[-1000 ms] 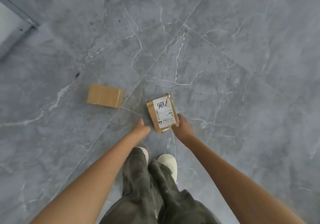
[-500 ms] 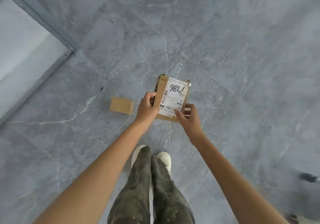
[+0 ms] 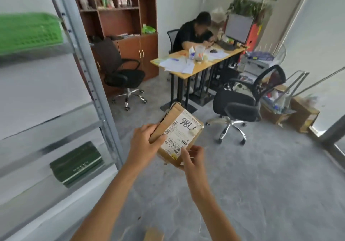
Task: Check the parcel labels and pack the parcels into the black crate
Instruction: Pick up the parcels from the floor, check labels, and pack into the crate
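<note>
Parcel [image 3: 182, 129] in curled fingers of left hand [image 3: 143, 145] and right hand [image 3: 192, 156]; shelf upright [image 3: 87, 69] close left, chair [image 3: 237, 102] beyond.

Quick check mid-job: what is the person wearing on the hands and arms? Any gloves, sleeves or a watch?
Nothing is worn that shows. The left hand and right hand have no gloves, and no ring, watch or wristband is visible. The left forearm and right forearm are uncovered down to the frame's lower edge, so no sleeve is in view.

Small office with stockroom corner: paper-strewn desk [image 3: 207, 64], monitor [image 3: 239, 28], swivel chair [image 3: 240, 102], wooden bookcase [image 3: 119, 17], metal shelving [image 3: 83, 61]
</note>
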`<act>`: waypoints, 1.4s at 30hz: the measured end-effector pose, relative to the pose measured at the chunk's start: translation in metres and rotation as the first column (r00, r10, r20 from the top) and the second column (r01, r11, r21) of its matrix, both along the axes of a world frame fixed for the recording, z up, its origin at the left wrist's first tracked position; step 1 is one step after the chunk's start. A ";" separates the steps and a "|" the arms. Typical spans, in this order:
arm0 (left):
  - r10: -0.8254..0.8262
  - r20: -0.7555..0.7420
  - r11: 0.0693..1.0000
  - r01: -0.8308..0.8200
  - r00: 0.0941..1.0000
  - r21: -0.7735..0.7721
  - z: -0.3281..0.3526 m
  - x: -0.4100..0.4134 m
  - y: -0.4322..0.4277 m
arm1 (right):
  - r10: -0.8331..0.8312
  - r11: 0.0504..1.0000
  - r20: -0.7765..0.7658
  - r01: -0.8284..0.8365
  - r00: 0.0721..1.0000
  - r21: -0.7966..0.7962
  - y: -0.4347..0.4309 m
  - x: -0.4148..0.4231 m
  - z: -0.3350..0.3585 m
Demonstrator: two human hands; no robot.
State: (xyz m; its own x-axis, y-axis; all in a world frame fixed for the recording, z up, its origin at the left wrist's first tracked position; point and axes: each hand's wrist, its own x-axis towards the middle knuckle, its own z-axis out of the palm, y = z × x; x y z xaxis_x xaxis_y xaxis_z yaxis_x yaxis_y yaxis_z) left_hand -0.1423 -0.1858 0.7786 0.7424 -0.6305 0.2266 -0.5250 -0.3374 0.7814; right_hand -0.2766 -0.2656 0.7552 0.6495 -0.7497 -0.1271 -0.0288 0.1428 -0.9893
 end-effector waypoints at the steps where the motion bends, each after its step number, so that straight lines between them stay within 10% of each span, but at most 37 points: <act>1: 0.039 0.069 0.999 -0.039 0.997 -0.006 0.019 0.002 0.009 | 0.031 0.999 0.029 -0.031 0.999 0.007 0.007 0.004 0.017; 5: 0.182 0.252 0.983 -0.177 0.951 -0.039 0.075 0.006 0.040 | 0.128 0.991 0.117 -0.131 0.985 0.018 0.032 0.013 0.063; 16: 0.075 -0.348 0.917 -0.202 0.934 -0.345 0.128 -0.034 0.131 | 0.428 0.904 0.134 -0.420 0.894 -0.086 0.029 -0.002 0.123; 23: 0.241 -0.256 0.867 -0.326 0.936 -0.378 0.146 -0.088 0.190 | 0.755 0.655 0.134 -0.728 0.642 -0.203 0.040 0.008 0.148; 32: 0.665 -0.370 0.482 -0.751 0.649 -0.450 0.152 -0.181 0.245 | 0.713 0.549 0.424 -0.821 0.558 0.157 0.139 -0.023 0.130; 36: 0.506 -0.551 0.457 -0.748 0.664 -0.482 0.133 -0.222 0.244 | 0.751 0.580 0.351 -0.813 0.560 0.055 0.200 -0.061 0.123; 42: 0.613 -0.389 0.327 -0.668 0.688 -0.668 0.132 -0.247 0.281 | 0.874 0.455 0.235 -0.887 0.426 -0.082 0.265 -0.110 0.114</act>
